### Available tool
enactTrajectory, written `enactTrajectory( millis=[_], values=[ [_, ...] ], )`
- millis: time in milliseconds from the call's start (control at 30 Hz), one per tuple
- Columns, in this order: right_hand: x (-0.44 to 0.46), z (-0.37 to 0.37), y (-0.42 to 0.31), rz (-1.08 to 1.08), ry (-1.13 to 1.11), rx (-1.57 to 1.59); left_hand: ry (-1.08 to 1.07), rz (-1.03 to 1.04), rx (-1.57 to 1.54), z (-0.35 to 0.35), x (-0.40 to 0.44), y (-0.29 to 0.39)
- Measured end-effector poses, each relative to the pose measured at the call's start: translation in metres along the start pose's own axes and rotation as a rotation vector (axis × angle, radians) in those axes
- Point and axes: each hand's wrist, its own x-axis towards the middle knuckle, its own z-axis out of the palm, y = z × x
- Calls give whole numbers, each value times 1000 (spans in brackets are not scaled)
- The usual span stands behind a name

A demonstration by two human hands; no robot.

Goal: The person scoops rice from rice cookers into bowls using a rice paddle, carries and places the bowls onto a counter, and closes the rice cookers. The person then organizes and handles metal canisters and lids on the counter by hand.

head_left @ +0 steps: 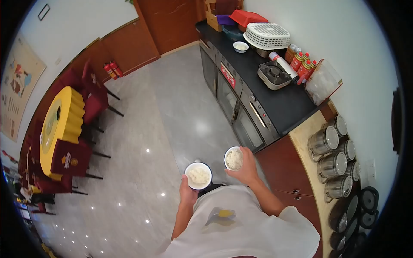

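My left hand [187, 191] is closed on a white bowl of rice [198, 175] with a dark rim, its thumb over the near left edge. Just to the right and a little higher, a second rice bowl [233, 158] is held by my right hand [246, 167], which wraps round its right side. The two bowls are apart, both upright in front of my white shirt. Most fingers of my left hand are hidden beneath its bowl.
A black counter [258, 103] at the right bears a small white bowl [241, 47], a portable stove [274, 75], red gas cans [303, 66] and a white basket [267, 35]. Glass jars [333, 164] line a shelf. Left are a yellow table [71, 116] and red chairs [92, 103].
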Motion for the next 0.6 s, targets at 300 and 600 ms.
enactTrajectory(
  millis=[300, 600],
  values=[
    [126, 32, -7, 267, 204, -82, -133, -175, 226, 65, 192, 109],
    [245, 42, -33, 392, 466, -39, -299, -182, 437, 157, 350, 185]
  ],
)
